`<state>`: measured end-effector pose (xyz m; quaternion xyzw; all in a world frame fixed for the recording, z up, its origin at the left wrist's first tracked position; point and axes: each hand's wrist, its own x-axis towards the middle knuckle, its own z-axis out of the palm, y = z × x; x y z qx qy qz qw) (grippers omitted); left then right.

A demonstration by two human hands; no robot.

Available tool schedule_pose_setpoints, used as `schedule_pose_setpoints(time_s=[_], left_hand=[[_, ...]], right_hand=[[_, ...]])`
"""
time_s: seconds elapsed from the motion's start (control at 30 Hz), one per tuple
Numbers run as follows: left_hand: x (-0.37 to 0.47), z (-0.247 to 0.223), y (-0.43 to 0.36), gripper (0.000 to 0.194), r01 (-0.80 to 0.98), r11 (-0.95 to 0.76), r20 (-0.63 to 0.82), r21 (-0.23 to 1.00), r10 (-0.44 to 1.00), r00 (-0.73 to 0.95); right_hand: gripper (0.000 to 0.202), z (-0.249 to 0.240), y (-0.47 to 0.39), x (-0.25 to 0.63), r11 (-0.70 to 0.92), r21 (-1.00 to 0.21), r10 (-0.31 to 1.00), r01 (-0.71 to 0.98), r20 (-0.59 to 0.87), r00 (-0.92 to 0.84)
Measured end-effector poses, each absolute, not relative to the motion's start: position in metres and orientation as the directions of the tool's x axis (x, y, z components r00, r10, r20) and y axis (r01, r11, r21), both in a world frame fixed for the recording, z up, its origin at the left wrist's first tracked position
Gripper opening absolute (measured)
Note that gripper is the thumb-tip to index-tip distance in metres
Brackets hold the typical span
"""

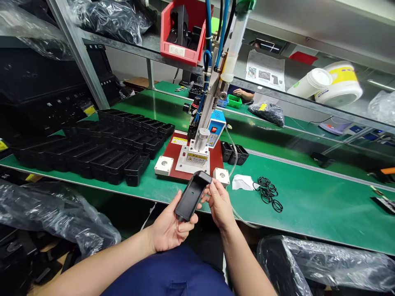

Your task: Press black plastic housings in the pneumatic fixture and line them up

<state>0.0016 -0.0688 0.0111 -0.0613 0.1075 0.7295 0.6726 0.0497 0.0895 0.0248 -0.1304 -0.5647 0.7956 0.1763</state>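
Note:
A black plastic housing (191,197) is held tilted in front of the bench edge, its hollow side facing up. My left hand (170,227) grips its lower end, thumb along one side and fingers beneath. My right hand (219,204) is closed on the upper right corner of the same housing. Just beyond stands a press (201,142) on a red base (173,154), with a white button box (163,165) on the left and another (221,176) on the right. Black rubber rings (268,190) lie right of it beside a white paper (242,182).
Rows of black housings (101,158) cover the left of the green bench (308,197). More black parts (234,153) stand right of the press. A red bin (182,49) sits on the shelf above. Plastic-covered boxes flank the bench front. Another person's hand (242,93) shows behind.

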Motion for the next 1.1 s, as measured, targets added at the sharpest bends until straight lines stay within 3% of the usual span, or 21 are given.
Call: schedule_pose_setpoints(time_s=[0.2, 0.5, 0.8, 1.1], left_hand=[[0.007, 0.024, -0.071, 0.076, -0.998, -0.023, -0.122, 0.066, 0.992, -0.031], [0.010, 0.041, -0.071, 0.073, -0.997, -0.075, -0.091, -0.022, 0.993, -0.073], [0.012, 0.043, -0.077, 0.066, -0.982, -0.145, -0.060, -0.121, 0.989, -0.138], [0.010, 0.042, -0.080, 0.065, -0.975, -0.159, -0.025, -0.154, 0.987, -0.157]], right_hand=[[0.031, 0.012, 0.089, 0.050, -0.400, -0.909, 0.416, -0.115, -0.068, -0.907], [0.037, -0.002, 0.080, 0.051, -0.390, -0.920, 0.404, -0.042, -0.130, -0.906], [0.039, 0.003, 0.078, 0.051, -0.210, -0.978, 0.449, 0.007, -0.102, -0.888], [0.036, -0.001, 0.079, 0.050, -0.138, -0.990, 0.433, -0.001, -0.060, -0.900]])
